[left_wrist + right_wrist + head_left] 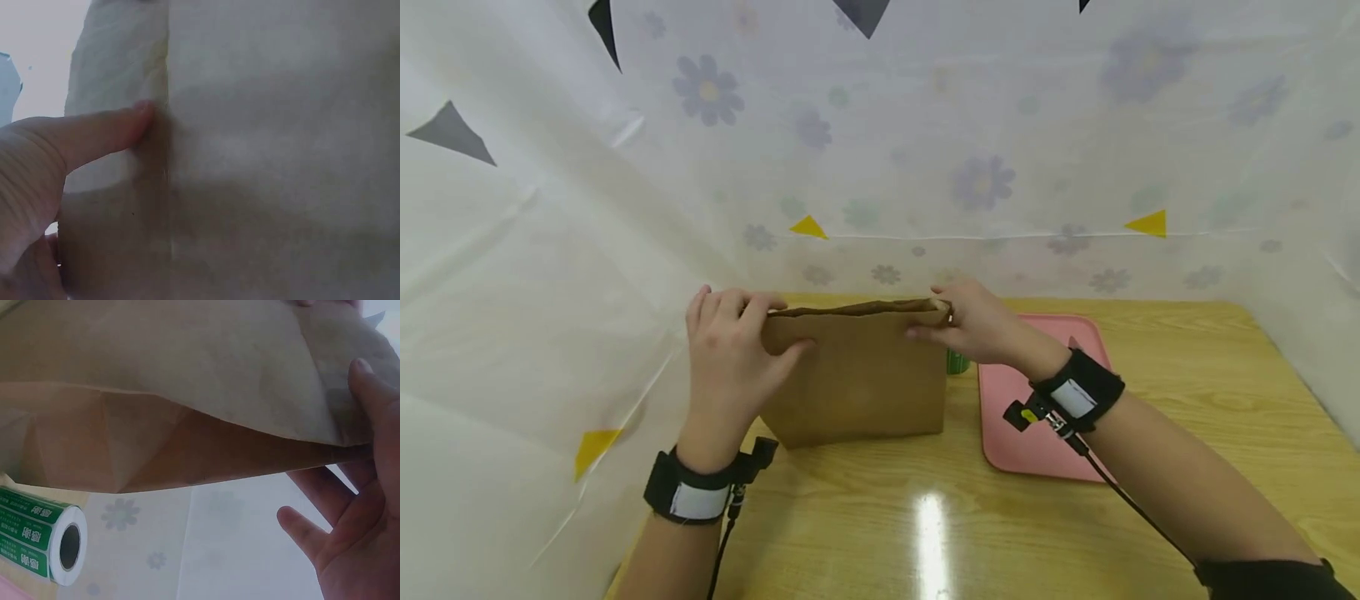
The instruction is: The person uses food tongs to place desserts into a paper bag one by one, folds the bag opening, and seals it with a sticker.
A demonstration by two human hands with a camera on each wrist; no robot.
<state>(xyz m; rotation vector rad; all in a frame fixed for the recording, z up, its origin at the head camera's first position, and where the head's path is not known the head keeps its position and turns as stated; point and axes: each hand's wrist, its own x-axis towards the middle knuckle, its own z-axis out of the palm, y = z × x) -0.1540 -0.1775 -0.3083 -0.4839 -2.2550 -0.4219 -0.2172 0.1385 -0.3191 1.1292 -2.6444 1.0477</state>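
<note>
A brown paper bag (865,383) stands upright on the table, its mouth at the top slightly parted. My left hand (730,354) grips its upper left edge, thumb on the near face and fingers behind. In the left wrist view the thumb (112,131) presses beside a vertical crease. My right hand (981,329) pinches the upper right corner, thumb in front. The right wrist view shows the bag's opening (150,447), with some fingers of that hand below the rim. Behind the bag's right side is a roll of green labels (34,534), mostly hidden in the head view.
A pink tray (1018,425) lies to the right, partly under my right forearm. A small pointed thing (1074,342) shows above the wristband. The wooden table (865,517) meets white flowered sheeting (880,150) at the back and sides.
</note>
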